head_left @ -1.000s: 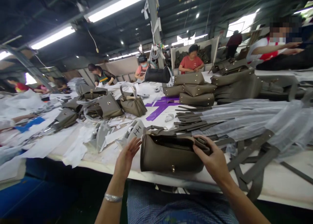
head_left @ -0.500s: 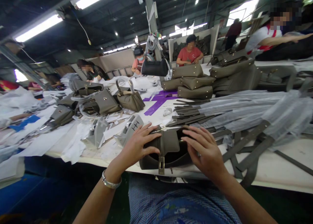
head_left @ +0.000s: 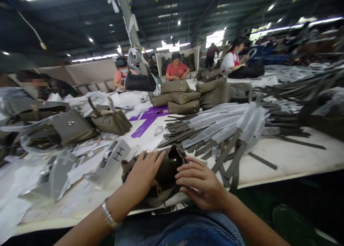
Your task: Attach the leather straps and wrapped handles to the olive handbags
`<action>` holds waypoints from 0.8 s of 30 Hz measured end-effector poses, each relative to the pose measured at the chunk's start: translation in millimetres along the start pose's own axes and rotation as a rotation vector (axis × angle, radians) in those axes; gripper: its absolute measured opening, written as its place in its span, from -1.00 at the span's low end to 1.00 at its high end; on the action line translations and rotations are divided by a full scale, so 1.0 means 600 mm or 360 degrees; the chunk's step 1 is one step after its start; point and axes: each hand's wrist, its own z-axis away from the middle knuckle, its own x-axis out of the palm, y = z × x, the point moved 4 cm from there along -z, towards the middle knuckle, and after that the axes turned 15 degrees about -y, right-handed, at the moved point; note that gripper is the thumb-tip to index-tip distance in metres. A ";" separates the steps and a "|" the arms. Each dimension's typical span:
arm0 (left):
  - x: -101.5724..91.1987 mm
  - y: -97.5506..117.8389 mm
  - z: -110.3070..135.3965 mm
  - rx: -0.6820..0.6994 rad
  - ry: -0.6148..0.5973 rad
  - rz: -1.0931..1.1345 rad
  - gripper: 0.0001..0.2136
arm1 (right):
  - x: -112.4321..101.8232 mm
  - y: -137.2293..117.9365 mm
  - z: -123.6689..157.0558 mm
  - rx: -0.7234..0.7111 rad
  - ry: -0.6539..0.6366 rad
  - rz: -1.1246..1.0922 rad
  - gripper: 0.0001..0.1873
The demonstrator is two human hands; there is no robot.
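A dark olive-brown handbag (head_left: pixel 168 169) sits at the table's front edge, its mouth partly open, with a gold-coloured clasp on the front. My left hand (head_left: pixel 143 174), a silver bangle at its wrist, lies across the left part of the bag and grips it. On the bag's right side, my right hand (head_left: pixel 199 181) curls its fingers against the edge and holds it. The bag's underside and part of its front are hidden by my hands.
Grey straps in clear plastic (head_left: pixel 228 122) lie to the right. Stacked olive bags (head_left: pixel 184 97) stand behind, with more bags (head_left: pixel 70 126) at left. A light grey holder (head_left: pixel 111 163) is just left of my hands. Several people work across the table.
My view has swung to the right. The bag has turned and tilted between my hands, and its flap no longer faces me. My left hand now covers more of it.
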 end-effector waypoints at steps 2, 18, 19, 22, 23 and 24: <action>-0.014 -0.011 0.009 0.0061 -0.0061 0.0001 -0.24 | -0.026 0.048 0.013 0.0168 0.0169 0.0028 -0.79; -0.061 -0.037 0.097 0.0077 0.0360 -0.0294 -0.61 | -0.304 0.450 0.218 0.2295 0.0472 0.0404 0.02; -0.069 -0.026 0.091 0.0125 0.0380 -0.0271 -0.63 | -0.303 0.451 0.224 0.2334 0.0505 0.0354 0.07; -0.090 0.007 0.069 0.0232 0.0387 -0.0215 -0.64 | -0.304 0.445 0.233 0.2396 0.0664 0.0198 0.11; -0.095 0.014 0.063 0.0246 0.0385 -0.0195 -0.64 | -0.306 0.440 0.232 0.2394 0.0733 0.0138 0.09; -0.099 0.019 0.058 0.0250 0.0383 -0.0167 -0.64 | -0.308 0.433 0.228 0.2372 0.0805 0.0073 0.05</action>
